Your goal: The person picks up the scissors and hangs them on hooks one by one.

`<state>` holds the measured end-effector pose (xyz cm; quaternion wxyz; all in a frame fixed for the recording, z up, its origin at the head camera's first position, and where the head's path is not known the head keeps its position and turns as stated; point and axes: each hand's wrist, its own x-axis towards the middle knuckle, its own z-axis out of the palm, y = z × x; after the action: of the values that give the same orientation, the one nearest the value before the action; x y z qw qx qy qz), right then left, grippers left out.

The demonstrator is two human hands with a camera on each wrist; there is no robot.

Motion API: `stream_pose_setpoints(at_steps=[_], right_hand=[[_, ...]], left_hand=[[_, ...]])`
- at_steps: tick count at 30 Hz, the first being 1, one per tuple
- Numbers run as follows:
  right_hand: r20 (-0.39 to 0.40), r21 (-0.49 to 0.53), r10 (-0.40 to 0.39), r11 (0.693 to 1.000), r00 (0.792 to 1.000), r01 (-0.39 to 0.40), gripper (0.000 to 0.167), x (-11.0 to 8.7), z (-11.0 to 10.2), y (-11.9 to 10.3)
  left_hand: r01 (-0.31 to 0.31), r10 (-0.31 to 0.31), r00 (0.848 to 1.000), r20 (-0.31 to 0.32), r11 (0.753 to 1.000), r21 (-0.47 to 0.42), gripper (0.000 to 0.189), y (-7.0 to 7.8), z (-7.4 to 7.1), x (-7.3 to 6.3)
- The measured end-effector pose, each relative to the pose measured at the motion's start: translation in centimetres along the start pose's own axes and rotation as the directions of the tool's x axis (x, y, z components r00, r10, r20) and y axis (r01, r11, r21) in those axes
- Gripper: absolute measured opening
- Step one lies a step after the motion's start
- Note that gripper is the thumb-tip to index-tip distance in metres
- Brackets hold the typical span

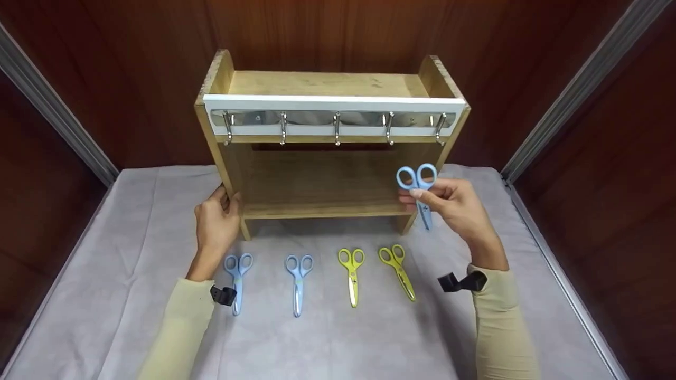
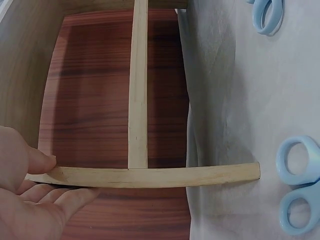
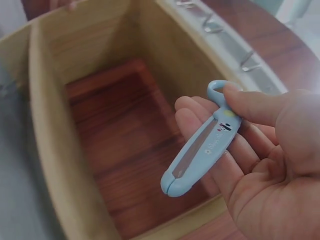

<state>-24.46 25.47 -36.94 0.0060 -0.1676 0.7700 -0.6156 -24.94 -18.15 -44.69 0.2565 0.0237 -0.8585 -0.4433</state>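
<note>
Between thumb and fingers my right hand (image 1: 459, 206) pinches light blue scissors (image 1: 424, 211), handles up and blades down, in front of the right end of a wooden shelf unit (image 1: 322, 215). In the right wrist view the scissors (image 3: 200, 155) show a small printed design near the pivot. My left hand (image 1: 217, 221) grips the shelf's left side panel, with the thumb on its front edge and the fingers behind, as the left wrist view shows for that hand (image 2: 35, 185). A white rail with several metal hooks (image 1: 338, 129) runs along the shelf's upper front; nothing hangs on it.
On the grey cloth (image 1: 174, 327) before the shelf lie two blue scissors, the left (image 1: 237, 285) and the right (image 1: 298, 287), and two yellow ones, one straight (image 1: 353, 279) and one slanted (image 1: 402, 274). Dark wood panels (image 1: 327, 31) stand behind and at both sides.
</note>
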Motion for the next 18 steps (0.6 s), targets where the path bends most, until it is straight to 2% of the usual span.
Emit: stream_pose_setpoints(at_steps=[10, 18], right_hand=[[-0.029, 0.056, -0.091, 0.994, 0.995, 0.093, 0.029, 0.9, -0.3, -2.4], [-0.09, 0.121, -0.109, 0.985, 0.99, 0.12, 0.027, 1.5, -0.7, -2.9]], left_hand=[[-0.006, 0.006, 1.0, -0.007, 1.0, -0.004, 0.027, -0.2, 0.0, 0.1], [0.009, -0.009, 1.0, 0.018, 1.0, -0.023, 0.03, -0.2, 0.0, -0.1]])
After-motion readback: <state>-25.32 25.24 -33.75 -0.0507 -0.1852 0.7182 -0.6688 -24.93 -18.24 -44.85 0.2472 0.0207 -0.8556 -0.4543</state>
